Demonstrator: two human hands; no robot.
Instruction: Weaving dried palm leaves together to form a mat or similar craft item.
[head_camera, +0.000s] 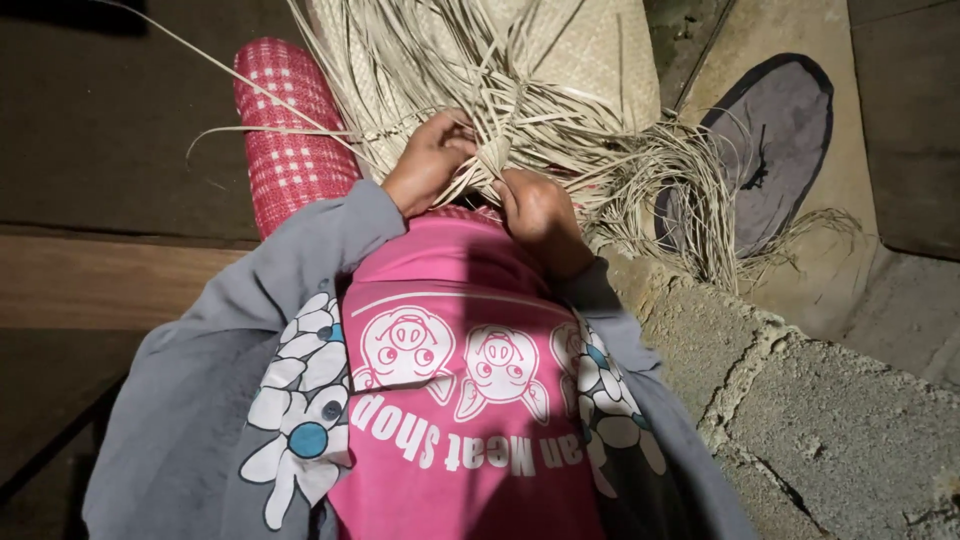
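Hands, left hand (428, 160) and right hand (538, 212), pinch pale straw strips (520, 110).

The woven mat (590, 45) lies on the person's lap, in front of the body. Loose strips (660, 180) hang from its near edge and spill to the right, over the block wall (800, 400). The left hand (428, 160) and the right hand (540, 215) sit side by side at the near edge of the mat, with their fingers (462, 128) in the strips. One leg (285, 130) sticks out to the left of the mat. The round mat (775, 150) lies on the floor, far right, behind the wall
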